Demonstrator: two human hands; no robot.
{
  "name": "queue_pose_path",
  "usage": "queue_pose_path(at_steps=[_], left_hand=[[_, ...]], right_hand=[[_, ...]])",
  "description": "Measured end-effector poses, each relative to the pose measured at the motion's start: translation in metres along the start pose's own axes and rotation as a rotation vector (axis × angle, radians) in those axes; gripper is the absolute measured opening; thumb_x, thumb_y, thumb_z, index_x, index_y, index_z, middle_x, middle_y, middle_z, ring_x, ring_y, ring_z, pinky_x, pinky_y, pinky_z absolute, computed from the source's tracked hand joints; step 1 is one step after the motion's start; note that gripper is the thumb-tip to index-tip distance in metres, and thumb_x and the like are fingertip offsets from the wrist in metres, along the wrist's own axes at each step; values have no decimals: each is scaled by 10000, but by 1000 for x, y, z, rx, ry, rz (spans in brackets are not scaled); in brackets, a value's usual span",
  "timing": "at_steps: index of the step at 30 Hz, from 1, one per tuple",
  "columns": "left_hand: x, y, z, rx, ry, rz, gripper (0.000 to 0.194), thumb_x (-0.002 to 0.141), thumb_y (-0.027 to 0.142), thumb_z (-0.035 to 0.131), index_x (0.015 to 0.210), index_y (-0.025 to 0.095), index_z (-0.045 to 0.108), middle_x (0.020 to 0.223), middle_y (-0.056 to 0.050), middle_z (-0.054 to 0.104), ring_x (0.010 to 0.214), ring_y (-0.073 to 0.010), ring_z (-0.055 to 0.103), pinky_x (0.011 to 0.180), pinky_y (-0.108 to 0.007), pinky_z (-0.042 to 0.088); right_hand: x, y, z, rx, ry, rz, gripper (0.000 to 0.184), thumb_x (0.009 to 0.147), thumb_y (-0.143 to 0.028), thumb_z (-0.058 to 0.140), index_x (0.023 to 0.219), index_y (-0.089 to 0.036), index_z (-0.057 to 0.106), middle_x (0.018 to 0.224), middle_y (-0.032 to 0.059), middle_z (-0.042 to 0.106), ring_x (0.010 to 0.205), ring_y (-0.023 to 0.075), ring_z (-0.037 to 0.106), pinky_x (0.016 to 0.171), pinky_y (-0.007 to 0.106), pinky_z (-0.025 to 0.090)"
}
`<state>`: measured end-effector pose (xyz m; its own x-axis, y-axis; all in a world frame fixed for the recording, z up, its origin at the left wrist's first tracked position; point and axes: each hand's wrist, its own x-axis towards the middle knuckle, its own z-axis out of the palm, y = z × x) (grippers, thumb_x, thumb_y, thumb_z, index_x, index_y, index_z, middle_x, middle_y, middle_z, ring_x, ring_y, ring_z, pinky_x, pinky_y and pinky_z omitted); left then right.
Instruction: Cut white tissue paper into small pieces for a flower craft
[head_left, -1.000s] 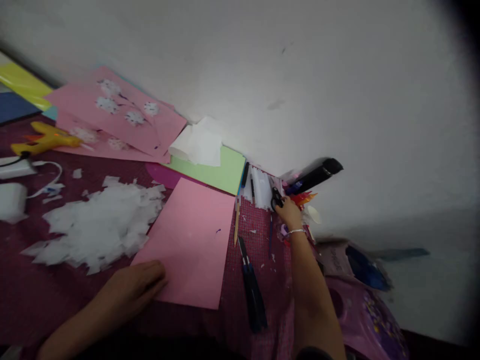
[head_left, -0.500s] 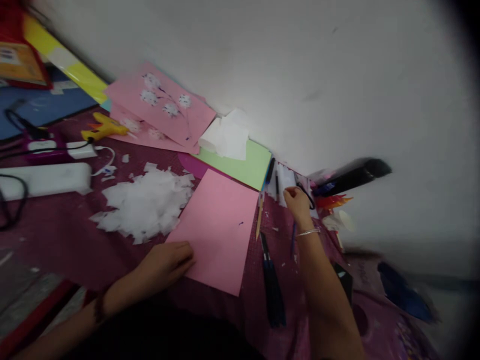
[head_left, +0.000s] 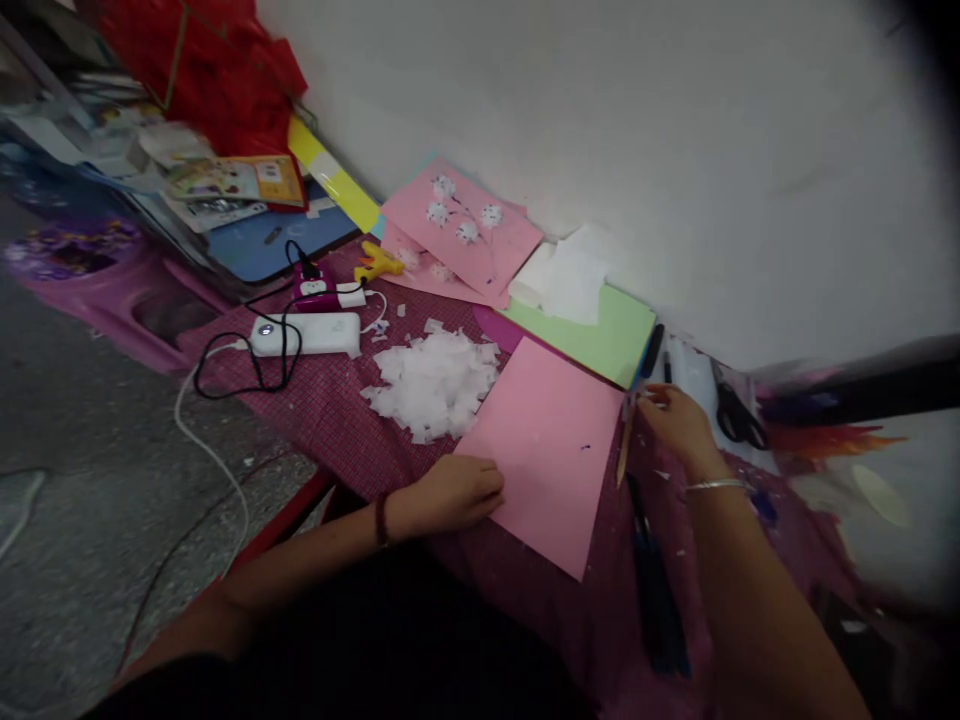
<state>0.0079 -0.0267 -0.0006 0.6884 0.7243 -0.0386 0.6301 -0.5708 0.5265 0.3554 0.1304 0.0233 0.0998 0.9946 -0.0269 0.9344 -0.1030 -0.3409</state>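
A sheet of pink paper [head_left: 551, 450] with a small dark mark lies slanted on the table. My left hand [head_left: 457, 492] rests over its lower left edge, fingers curled in; whatever is inside them is hidden. To the right, my right hand [head_left: 679, 425] is closed in a pinch just beside the upper end of a wooden pencil-like stick [head_left: 624, 450]. A thin pale bit shows at its fingertips, too small to name. Black-handled scissors [head_left: 739, 415] lie right of that hand. Below the stick is a long dark tool [head_left: 656, 590], its kind unclear.
White paper scraps [head_left: 435, 385] are heaped left of the sheet. Behind lie pink cards with white puffs [head_left: 469, 225], green paper [head_left: 619, 340] and white tissue [head_left: 574, 280]. A yellow glue gun [head_left: 377, 262] and a white power bank [head_left: 319, 334] with cables stand left. A wall borders the back.
The view has swung left, so everything sits farther right. My right hand has moved from the items by the scissors toward the stick beside the pink paper. My left hand stays on the sheet.
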Motion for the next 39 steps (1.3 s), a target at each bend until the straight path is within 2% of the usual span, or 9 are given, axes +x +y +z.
queue_pose_path(at_steps=[3,9,13,19,23,28,31,35,39], left_hand=[[-11,9,-8,69,-56,42,248,1014,309,514,840,166,617,890,-47,682,791,-163,619,693,-268,440],[-51,12,-36,-5,-237,75,151,964,318,621,994,183,683,950,-47,733,840,-182,680,712,-267,469],[-58,8,-55,-173,-388,176,161,920,245,668,1074,209,697,996,-33,758,866,-171,694,740,-246,478],[-20,30,-77,-300,-311,264,225,960,252,575,1136,190,701,962,-46,754,815,-141,675,738,-224,475],[13,38,-82,-184,-276,263,291,956,284,563,1189,167,693,857,-38,741,711,-131,646,665,-228,452],[53,41,-84,6,-256,290,297,967,302,551,1200,184,693,977,-56,769,849,-160,690,760,-250,469],[75,39,-87,150,-234,261,301,962,307,558,1199,181,695,986,-61,774,840,-170,687,747,-262,464],[105,37,-83,294,-249,249,310,953,306,562,1196,164,693,1080,-93,764,912,-199,687,775,-289,483],[147,46,-63,391,-217,309,251,933,239,563,1127,160,702,1116,-110,733,943,-220,682,803,-330,513]], right_hand=[[-53,6,-12,39,18,-21,278,925,-305,538,1108,-129,652,1080,199,727,886,245,694,801,371,500],[-189,25,2,110,-22,-49,352,890,-438,531,1136,-206,627,982,113,731,777,253,703,724,393,554],[-238,24,18,17,57,-92,403,859,-456,546,1155,-195,627,1092,151,688,942,322,662,887,523,534],[-249,13,25,-76,184,-46,404,922,-368,491,1221,-130,623,1160,199,660,1103,360,604,976,548,497],[-248,13,33,-79,187,16,411,916,-345,513,1245,-128,627,1132,184,669,1041,341,626,938,519,519],[-246,18,38,16,212,52,422,894,-318,530,1259,-125,620,1161,181,674,1068,333,629,959,514,518],[-251,24,35,105,264,73,440,898,-338,535,1272,-115,598,1223,186,666,1125,316,623,1001,498,512],[-261,30,35,193,313,89,453,898,-363,543,1265,-103,595,1222,196,676,1116,303,645,996,498,530],[-262,30,41,244,308,69,395,880,-336,565,1225,-155,632,1180,152,710,1092,294,666,981,505,542]])
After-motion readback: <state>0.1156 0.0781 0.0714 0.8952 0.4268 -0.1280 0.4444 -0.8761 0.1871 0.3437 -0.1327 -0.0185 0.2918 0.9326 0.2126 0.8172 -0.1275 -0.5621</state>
